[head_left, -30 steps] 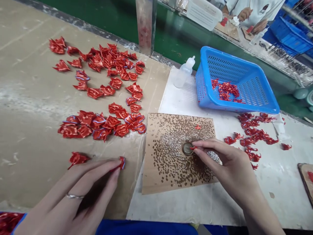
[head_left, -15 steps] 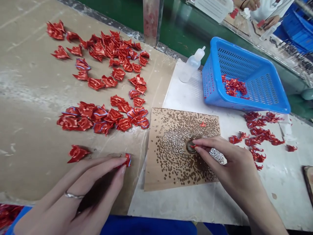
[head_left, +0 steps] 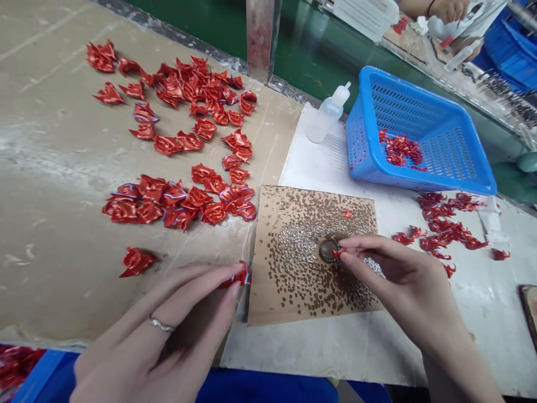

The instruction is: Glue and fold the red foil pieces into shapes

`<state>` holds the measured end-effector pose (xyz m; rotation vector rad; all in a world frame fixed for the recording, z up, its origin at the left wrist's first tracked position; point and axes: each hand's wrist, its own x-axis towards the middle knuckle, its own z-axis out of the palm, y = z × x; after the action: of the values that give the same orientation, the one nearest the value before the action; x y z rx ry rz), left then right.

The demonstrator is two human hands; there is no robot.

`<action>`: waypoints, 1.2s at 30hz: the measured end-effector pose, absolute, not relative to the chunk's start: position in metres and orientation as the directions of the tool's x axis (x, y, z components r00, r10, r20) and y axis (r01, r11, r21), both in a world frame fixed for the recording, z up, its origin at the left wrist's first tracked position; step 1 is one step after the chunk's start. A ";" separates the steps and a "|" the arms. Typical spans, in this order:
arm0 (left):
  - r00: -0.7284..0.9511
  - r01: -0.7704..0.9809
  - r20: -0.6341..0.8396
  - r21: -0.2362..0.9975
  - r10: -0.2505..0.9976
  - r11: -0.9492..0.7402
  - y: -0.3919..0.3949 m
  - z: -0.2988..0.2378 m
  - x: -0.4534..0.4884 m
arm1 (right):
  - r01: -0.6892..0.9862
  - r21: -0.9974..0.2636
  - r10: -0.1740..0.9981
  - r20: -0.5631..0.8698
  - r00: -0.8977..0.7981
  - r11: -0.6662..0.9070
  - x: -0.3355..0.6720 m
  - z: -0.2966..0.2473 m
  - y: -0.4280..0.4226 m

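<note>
My left hand (head_left: 142, 336), with a ring on one finger, pinches a shiny red petal-like piece (head_left: 242, 275) with a blue-and-white edge, by the left side of the cardboard sheet (head_left: 268, 308). Between the thumb and forefinger of my right hand (head_left: 413, 285) is a small red curled piece (head_left: 337, 253), held at the rim of a small round dark dish (head_left: 327, 252). Glossy drops and brown spots cover much of the cardboard around the dish. A tiny red bit (head_left: 347, 213) lies near its upper right.
Red petal-like pieces (head_left: 197, 198) lie in groups on the left. Smaller red curls (head_left: 448, 232) lie on the right, below a blue perforated basket (head_left: 423, 179) holding more. A squeeze bottle (head_left: 325, 120) stands beside the basket. Another person's hand (head_left: 451, 10) shows beyond.
My left hand has moved right with its red piece, closer to the cardboard. My right hand has shifted slightly right, from over the dish to its rim, uncovering more of it.
</note>
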<state>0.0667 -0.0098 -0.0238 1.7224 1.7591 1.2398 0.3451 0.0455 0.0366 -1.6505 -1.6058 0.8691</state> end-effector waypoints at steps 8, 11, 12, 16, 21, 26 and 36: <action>-0.035 0.539 0.393 0.782 0.919 -0.313 0.003 -0.001 0.103 | 0.157 -0.939 0.951 -0.300 0.069 -0.307 0.359 0.044 0.042; -0.030 0.513 0.381 0.800 0.924 -0.313 0.002 0.000 0.117 | 0.121 -0.935 0.942 -0.327 0.069 -0.334 0.359 0.044 0.040; -0.032 0.506 0.376 0.805 0.926 -0.310 0.001 0.000 0.121 | 0.109 -0.936 0.942 -0.329 0.068 -0.335 0.359 0.044 0.038; -0.044 0.467 0.356 0.833 0.934 -0.296 -0.002 -0.002 0.139 | 0.096 -0.952 0.955 -0.283 0.092 -0.292 0.358 0.042 0.027; -0.087 0.390 0.323 0.882 0.943 -0.266 -0.003 -0.001 0.155 | 0.203 -0.970 0.990 -0.122 0.072 -0.135 0.346 0.042 0.006; -0.084 0.370 0.297 0.896 0.951 -0.246 -0.006 -0.002 0.158 | 0.243 -0.966 0.995 -0.077 0.070 -0.092 0.333 0.041 -0.004; -0.066 0.394 0.319 0.879 0.945 -0.269 -0.003 0.002 0.157 | 0.222 -0.971 0.979 -0.050 0.197 -0.094 0.311 0.033 -0.012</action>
<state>0.1575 -0.0035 0.0021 1.6748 1.4392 1.3283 0.3115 -0.0118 0.0332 -1.5164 -1.1934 0.9984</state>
